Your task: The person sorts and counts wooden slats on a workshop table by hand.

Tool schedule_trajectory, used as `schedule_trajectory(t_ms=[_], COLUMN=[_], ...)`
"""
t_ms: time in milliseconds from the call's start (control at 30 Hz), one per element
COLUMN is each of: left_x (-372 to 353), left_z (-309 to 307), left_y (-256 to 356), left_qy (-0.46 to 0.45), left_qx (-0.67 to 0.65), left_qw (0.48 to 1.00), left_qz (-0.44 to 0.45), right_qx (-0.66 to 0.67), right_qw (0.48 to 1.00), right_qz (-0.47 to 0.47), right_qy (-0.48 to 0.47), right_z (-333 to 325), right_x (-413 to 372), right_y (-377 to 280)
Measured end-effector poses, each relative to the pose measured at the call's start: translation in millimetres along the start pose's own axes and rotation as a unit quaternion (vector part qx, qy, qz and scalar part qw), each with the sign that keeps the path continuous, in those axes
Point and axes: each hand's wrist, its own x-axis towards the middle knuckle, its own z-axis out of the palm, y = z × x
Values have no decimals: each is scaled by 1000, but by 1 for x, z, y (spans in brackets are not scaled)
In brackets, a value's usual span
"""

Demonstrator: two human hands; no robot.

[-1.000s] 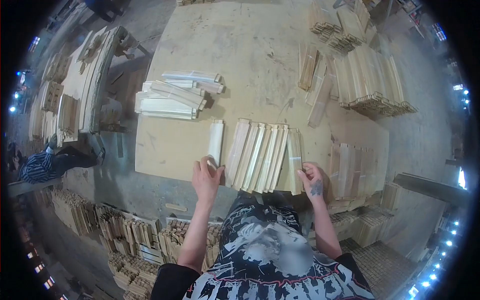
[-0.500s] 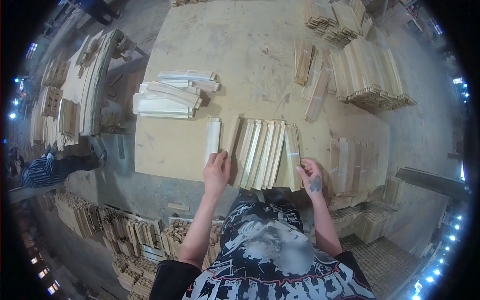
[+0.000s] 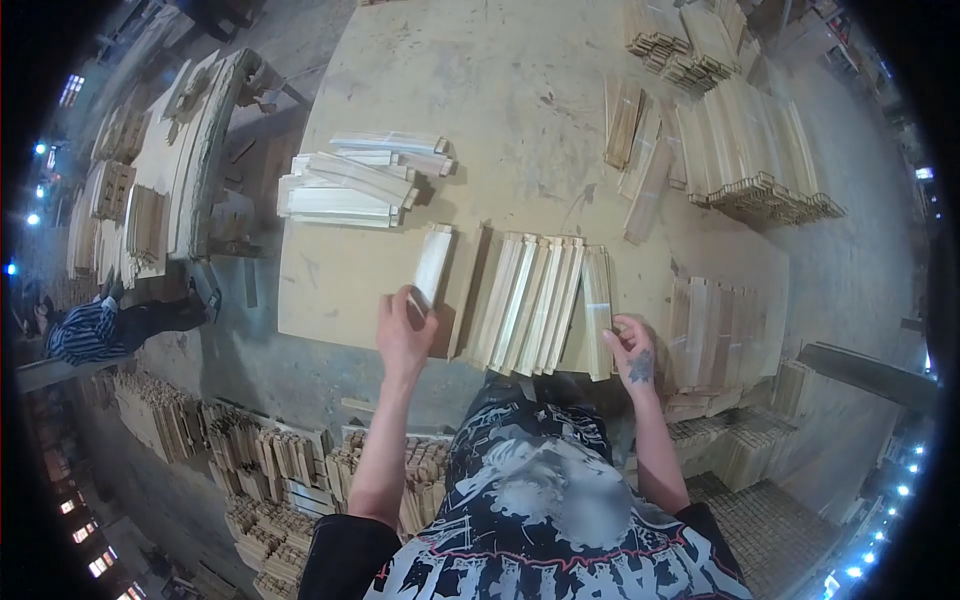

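Observation:
My left hand (image 3: 405,335) is closed round the lower end of a pale wooden slat (image 3: 433,262), which tilts to the right at its top. Just right of it a narrow slat (image 3: 470,290) stands apart on the board table. Several slats (image 3: 530,300) lie side by side in front of my body. My right hand (image 3: 631,348) has its thumb and fingers at the right edge of a slat (image 3: 597,312) at the right end of this row.
Loose slats (image 3: 350,185) lie at the table's left. Stacked slats (image 3: 755,145) and a row (image 3: 715,330) are on the right. A person in a striped top (image 3: 88,332) is by another table (image 3: 185,150). More bundles (image 3: 290,465) stand below the table's front edge.
My left hand has moved left and up, and the slat in it has tilted. The narrow slat now lies farther from my left hand. My right hand stays beside the same slat.

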Motion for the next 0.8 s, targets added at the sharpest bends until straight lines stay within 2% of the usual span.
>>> schedule_trajectory(t_ms=[133, 200, 267, 367, 433, 500, 567, 667, 767, 800], left_x=[44, 82, 120, 134, 115, 74, 30, 4, 0, -2], left_z=[-47, -74, -102, -109, -76, -41, 3, 20, 19, 22], left_y=[-26, -37, -28, -10, -8, 17, 30, 33, 5, 1], left_qy=[77, 66, 107, 162, 112, -53, -72, -162, -145, -76], left_qx=[77, 115, 244, 236, 144, 33, 48, -99, -112, -39], left_qw=[977, 970, 923, 919, 961, 991, 986, 980, 979, 996], left_qz=[182, 205, 279, 271, 206, 119, 146, -57, -87, -9], right_qx=[11, 11, 9, 9, 8, 5, 8, -3, 3, 10], right_qw=[1000, 1000, 1000, 1000, 1000, 1000, 1000, 1000, 1000, 1000], right_qz=[6, 15, -2, -7, -9, -19, -15, -20, -12, -7], right_qy=[-1, -4, 0, 3, 9, 18, 18, 19, 17, 15], right_z=[1, 2, 2, 2, 2, 4, 4, 2, 3, 4], right_x=[2, 2, 2, 1, 0, -1, -1, -1, -2, -1], right_y=[7, 9, 10, 9, 8, 11, 10, 11, 12, 10])
